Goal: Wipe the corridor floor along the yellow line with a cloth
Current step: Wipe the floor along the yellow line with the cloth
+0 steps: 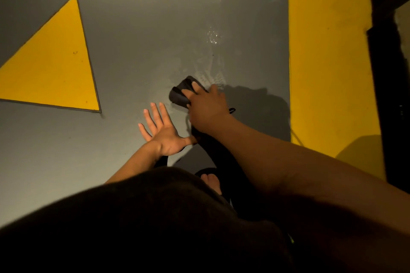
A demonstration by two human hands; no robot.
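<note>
— Two hands on the job: what is each doing?

— My right hand (207, 107) presses a dark cloth (180, 93) on the grey floor (137, 35), fingers curled over it. My left hand (160, 129) rests flat, fingers spread, just beside it.

— Where does the stroke go?

— Likely forward. Wet streaks (213, 36) run ahead, parallel to the yellow line (328, 62) on my right; the right hand is nearer.

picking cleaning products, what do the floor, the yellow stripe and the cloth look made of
Floor: looks like smooth grey painted or coated concrete; wet streaks glint on it.
Yellow stripe: seems a flat painted band with crisp edges and a few scuffs.
Cloth: dark soft fabric, folding under the right hand; the fibre cannot be told.
</note>
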